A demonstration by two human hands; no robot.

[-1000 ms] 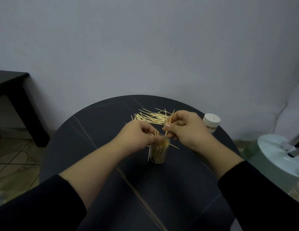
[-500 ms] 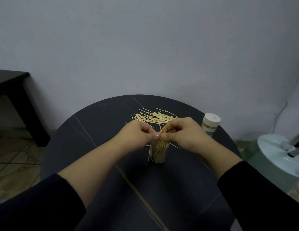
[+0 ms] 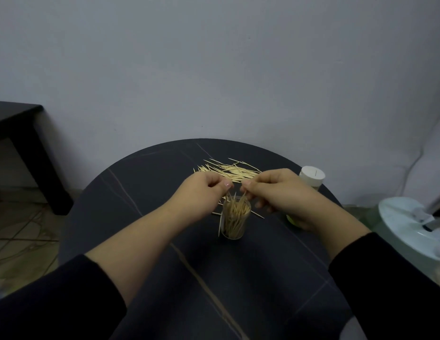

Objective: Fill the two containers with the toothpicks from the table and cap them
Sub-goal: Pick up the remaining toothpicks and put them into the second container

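Right grip [image 3: 280, 192] pinches toothpicks [image 3: 242, 200] above container [image 3: 235, 227] (open-topped).

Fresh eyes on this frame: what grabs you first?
The left hand and right hand meet over a clear container, pinching the toothpicks that stand in it. Behind them lies a loose pile of more; a white-capped container stands near the right edge of the table.

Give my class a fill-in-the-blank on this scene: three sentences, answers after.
1. The uncapped clear container holds ____.
2. The other container wears a ____ cap.
3. The dark table is ____ in shape.
Answers: toothpicks; white; round.
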